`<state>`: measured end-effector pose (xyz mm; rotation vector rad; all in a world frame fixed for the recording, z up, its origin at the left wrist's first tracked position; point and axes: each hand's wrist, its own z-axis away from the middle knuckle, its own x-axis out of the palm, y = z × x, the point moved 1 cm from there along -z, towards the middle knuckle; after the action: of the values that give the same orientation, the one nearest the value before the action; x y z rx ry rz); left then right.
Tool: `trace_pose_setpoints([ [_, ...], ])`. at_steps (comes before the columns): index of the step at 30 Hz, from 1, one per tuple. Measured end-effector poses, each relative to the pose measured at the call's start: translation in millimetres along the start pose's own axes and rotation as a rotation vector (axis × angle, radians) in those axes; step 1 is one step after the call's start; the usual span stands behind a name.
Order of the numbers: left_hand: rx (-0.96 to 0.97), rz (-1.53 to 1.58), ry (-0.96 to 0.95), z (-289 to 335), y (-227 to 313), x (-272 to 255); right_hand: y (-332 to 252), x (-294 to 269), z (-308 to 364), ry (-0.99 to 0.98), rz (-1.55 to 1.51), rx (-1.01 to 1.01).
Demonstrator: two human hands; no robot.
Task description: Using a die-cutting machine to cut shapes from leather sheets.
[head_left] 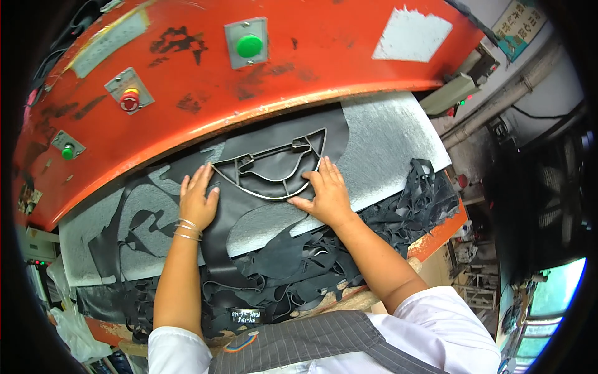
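A metal cutting die, a half-moon outline with inner struts, lies on a sheet of black leather-like material. My left hand is open, its fingers stretched out flat on the sheet beside the die's left tip. Against the die's curved right side rests my right hand, open too, with thumb and index finger at the metal edge and the other fingers extended. Under the sheet is a grey cutting board, and a cut-out remnant lies on its left part.
An orange press head spans the far side, carrying a green button, a red stop knob and a smaller green button. Black scraps pile along the board's near edge. A roll of tape lies close to my apron.
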<state>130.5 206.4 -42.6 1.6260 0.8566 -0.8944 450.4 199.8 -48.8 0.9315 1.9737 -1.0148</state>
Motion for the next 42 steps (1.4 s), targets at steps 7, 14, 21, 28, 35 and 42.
trace_pose_setpoints([
  [7,-0.115,0.656,0.306,48.7,-20.8,-32.4,-35.0,-54.4,21.4,0.001,-0.063,0.177],
  [14,-0.112,0.49,1.261,138.8,-57.8,-191.4,-130.1,-125.5,-23.4,0.262,-0.551,0.025],
  [21,0.05,0.142,1.578,159.4,-12.5,-226.4,-149.7,-138.4,-23.3,0.489,-0.536,0.02],
  [28,-0.183,-0.091,1.234,216.9,11.1,-196.1,-144.6,-141.7,74.8,0.28,-0.498,-0.048],
  [35,0.331,0.4,0.338,345.8,197.8,-22.4,-100.3,-168.1,269.0,-0.58,-0.124,-0.317],
  [42,-0.012,0.121,0.257,351.0,255.2,34.8,-74.8,-148.5,293.2,-0.334,0.083,-0.342],
])
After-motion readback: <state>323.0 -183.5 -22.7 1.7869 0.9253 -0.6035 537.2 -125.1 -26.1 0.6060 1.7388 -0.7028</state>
